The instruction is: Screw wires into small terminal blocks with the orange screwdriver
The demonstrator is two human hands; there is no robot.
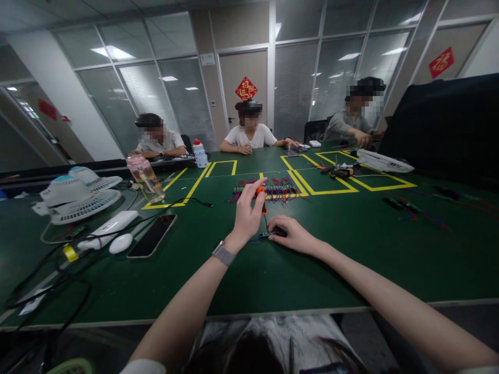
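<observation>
My left hand (249, 210) is closed around the orange and black handle of a screwdriver (264, 209), held upright with its shaft pointing down. The tip meets a small green circuit board (266, 235) on the table, or ends right beside it; I cannot tell which. My right hand (290, 235) pinches the board's right end, where dark wires show near the fingers. Just beyond both hands lies a row of circuit boards (286, 191) with many red and blue wires, partly hidden by my left hand.
On the green table (234, 285) at left are a phone (153, 236), a white mouse (120, 243), cables, fans (83, 200) and a bottle (146, 179). At right lie tools (339, 170), wired boards (405, 204), a keyboard (384, 161) and a monitor (448, 124). Three people sit opposite.
</observation>
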